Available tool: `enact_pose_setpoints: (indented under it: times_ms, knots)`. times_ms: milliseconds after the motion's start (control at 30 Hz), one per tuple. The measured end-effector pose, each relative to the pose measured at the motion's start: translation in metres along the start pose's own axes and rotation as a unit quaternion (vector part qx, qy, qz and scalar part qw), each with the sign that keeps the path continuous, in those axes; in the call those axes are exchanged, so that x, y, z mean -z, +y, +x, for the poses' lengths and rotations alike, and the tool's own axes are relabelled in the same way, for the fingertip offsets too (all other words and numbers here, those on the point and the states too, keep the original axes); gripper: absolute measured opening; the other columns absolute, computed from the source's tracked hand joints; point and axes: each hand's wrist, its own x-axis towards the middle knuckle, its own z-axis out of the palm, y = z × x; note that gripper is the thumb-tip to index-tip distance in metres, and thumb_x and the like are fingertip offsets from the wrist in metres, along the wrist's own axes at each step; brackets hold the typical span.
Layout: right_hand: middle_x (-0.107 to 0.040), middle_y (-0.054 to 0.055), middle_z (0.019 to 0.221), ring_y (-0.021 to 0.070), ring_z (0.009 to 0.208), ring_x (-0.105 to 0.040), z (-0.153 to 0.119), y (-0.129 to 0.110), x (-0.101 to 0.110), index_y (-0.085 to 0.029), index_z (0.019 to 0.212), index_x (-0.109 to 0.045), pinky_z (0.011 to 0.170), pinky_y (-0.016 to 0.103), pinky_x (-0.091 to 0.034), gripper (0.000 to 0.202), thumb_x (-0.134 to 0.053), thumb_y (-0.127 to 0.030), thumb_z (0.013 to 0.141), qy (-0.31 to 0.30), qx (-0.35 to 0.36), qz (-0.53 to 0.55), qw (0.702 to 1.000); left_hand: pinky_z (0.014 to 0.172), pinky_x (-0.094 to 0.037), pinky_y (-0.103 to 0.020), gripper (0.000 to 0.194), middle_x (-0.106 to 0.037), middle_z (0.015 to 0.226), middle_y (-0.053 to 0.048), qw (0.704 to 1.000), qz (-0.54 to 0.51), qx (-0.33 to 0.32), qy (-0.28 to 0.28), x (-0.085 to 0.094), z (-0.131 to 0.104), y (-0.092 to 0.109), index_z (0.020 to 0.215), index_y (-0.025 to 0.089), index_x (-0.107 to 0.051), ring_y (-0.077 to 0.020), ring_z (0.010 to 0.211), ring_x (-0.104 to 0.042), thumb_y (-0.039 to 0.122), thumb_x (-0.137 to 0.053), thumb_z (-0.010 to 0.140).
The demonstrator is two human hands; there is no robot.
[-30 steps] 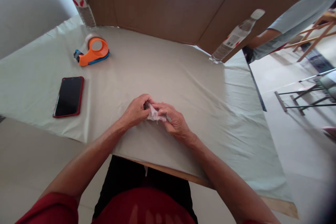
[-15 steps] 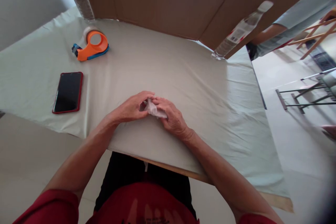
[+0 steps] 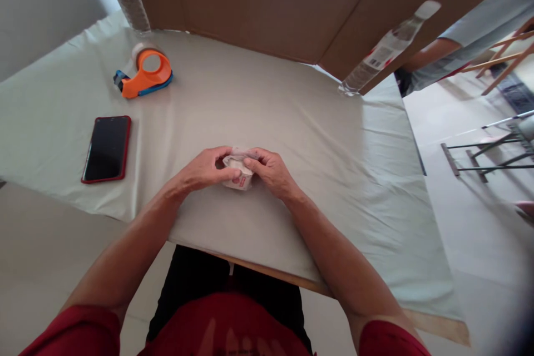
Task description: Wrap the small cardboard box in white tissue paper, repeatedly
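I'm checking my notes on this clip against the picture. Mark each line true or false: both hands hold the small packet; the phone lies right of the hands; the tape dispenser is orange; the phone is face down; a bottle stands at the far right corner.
1. Both hands, left hand and right hand, hold the small white packet: true.
2. The phone lies right of the hands: false, it lies to their left.
3. The tape dispenser is orange: true.
4. The phone is face down: false, its dark screen faces up.
5. A bottle stands at the far right corner: true.
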Motion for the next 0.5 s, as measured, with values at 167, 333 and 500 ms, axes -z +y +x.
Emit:
enact_pose_setpoints:
  times_ms: [167,333,500]
  knots:
    - [-0.071,0.004,0.096,0.0176,0.085,-0.066,-0.003,0.006,0.0,-0.021,0.115,-0.066,0.079,0.031,-0.053,0.054,-0.074,-0.06,0.079,-0.023,0.007,0.038,0.999,0.077,-0.054,-0.031,0.049,-0.074,0.097,-0.007,0.995,-0.094,0.037,0.001,-0.002,0.002,-0.002,0.114,0.014,-0.068,-0.0203,0.087,-0.069,0.04,-0.075,0.072]
    - [-0.072,0.009,0.108,0.0216,0.093,-0.071,-0.004,0.011,0.002,-0.019,0.143,-0.05,0.084,0.037,-0.057,0.086,-0.084,-0.053,0.071,-0.026,0.001,0.02,0.999,0.084,-0.057,-0.037,0.061,-0.076,0.103,-0.01,0.995,-0.082,0.043,0.032,-0.003,0.003,-0.005,0.122,0.012,-0.066,-0.0255,0.095,-0.072,0.044,-0.078,0.071]
    - [-0.073,0.009,0.108,0.0216,0.094,-0.071,-0.001,0.011,0.006,-0.019,0.142,-0.053,0.084,0.036,-0.058,0.082,-0.083,-0.051,0.073,-0.052,-0.002,-0.008,0.999,0.092,-0.056,-0.04,0.077,-0.075,0.117,-0.014,0.995,-0.063,0.064,0.039,-0.003,0.003,-0.009,0.136,0.011,-0.06,-0.0296,0.107,-0.071,0.043,-0.08,0.069]
